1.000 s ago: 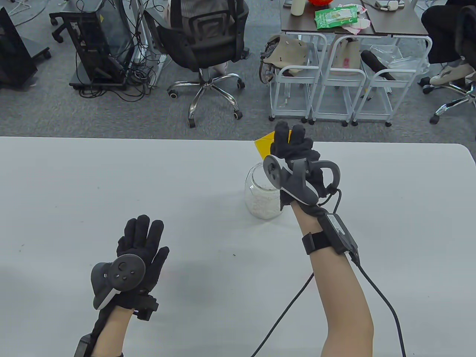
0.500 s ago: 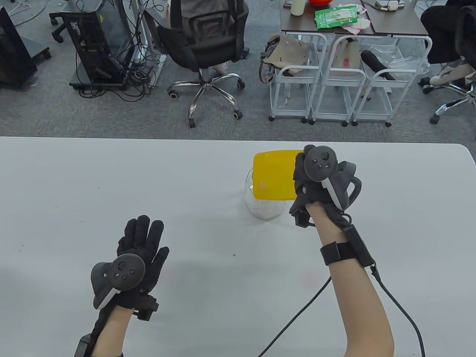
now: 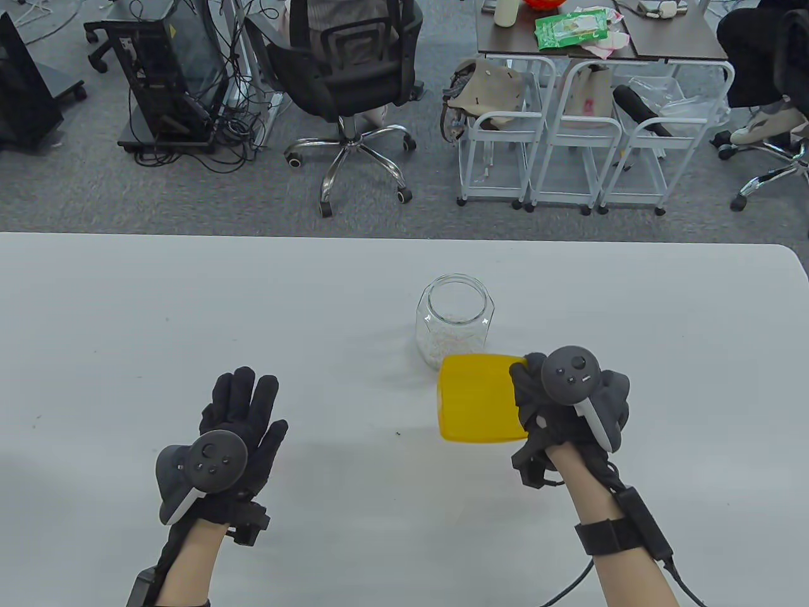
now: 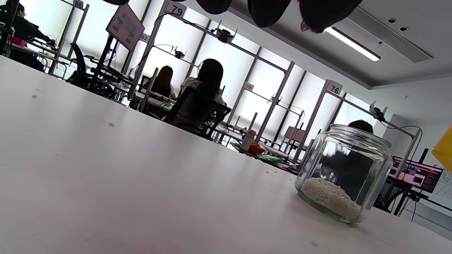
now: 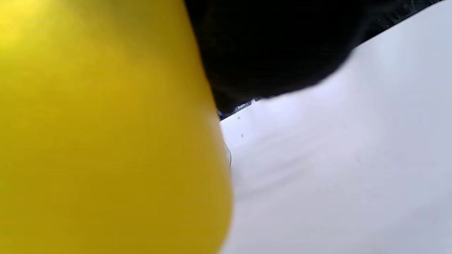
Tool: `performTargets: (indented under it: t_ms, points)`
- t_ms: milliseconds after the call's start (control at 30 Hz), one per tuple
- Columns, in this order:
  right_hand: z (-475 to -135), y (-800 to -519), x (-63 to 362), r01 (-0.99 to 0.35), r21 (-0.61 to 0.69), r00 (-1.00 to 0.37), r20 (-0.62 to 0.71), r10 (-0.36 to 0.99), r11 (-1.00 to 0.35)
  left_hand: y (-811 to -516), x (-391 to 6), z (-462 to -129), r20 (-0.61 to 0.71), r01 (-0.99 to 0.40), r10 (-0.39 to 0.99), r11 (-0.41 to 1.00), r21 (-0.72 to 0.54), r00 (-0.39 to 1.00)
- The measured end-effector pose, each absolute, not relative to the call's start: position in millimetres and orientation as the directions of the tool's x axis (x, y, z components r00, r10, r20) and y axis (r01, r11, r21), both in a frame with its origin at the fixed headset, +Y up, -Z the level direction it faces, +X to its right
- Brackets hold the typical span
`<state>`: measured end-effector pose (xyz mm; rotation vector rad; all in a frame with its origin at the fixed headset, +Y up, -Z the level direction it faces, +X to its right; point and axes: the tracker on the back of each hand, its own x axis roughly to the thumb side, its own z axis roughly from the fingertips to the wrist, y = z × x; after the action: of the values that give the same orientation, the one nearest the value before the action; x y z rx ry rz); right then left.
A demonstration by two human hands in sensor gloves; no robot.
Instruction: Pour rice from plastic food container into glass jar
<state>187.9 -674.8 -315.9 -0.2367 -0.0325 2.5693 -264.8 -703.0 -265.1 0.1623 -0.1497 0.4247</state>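
Step in hand: pouring looks finished; my right hand (image 3: 572, 404) holds the yellow plastic food container (image 3: 477, 398) near the table (image 3: 126, 316), just in front of the glass jar (image 3: 454, 319).
Right grip: my fingers are clamped on the container's right side.
Left grip: my left hand (image 3: 234, 430) lies flat on the table, fingers spread, holding nothing.
Rice (image 4: 330, 197): a low heap in the jar's bottom; jar upright, lidless.
Next move: I judge setting the container down, clear of the jar.
Writing: numbers 79 (image 4: 175, 10) and 76 (image 4: 333, 88) on background posts; none legible on jar or container.
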Motion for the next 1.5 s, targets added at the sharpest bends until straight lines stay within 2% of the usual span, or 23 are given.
performTargets:
  t_ms: [200, 333, 867, 1133, 1233, 1500]
  points:
    - [-292.8, -715.7, 186.4, -0.556, -0.049, -0.811, -0.189, 0.554, -0.83, -703.5, -263.9, -265.8, 0.176, -0.415, 0.392, 0.902, 0.121, 0.903]
    - [-289.5, -733.8, 180.8, -0.57, -0.02, -0.804, -0.193, 0.563, -0.821, -704.9, -263.5, -266.5, 0.17, -0.413, 0.392, 0.904, 0.112, 0.904]
    - [-287.5, -755.7, 166.7, -0.472, 0.075, -0.877, -0.141, 0.459, -0.878, -710.9, -258.1, -268.6, 0.163, -0.401, 0.385, 0.913, 0.072, 0.908]
    - [-289.7, -756.7, 168.6, -0.499, 0.098, -0.862, -0.162, 0.481, -0.861, -715.3, -257.8, -270.8, 0.151, -0.394, 0.383, 0.918, 0.048, 0.911]
    - [-288.2, -753.0, 174.3, -0.533, 0.069, -0.84, -0.161, 0.518, -0.843, -715.2, -258.3, -270.6, 0.15, -0.394, 0.383, 0.918, 0.052, 0.911]
    - [-279.8, -720.1, 195.8, -0.459, -0.193, -0.878, -0.048, 0.475, -0.867, -716.1, -260.7, -270.0, 0.141, -0.398, 0.387, 0.915, 0.059, 0.911]
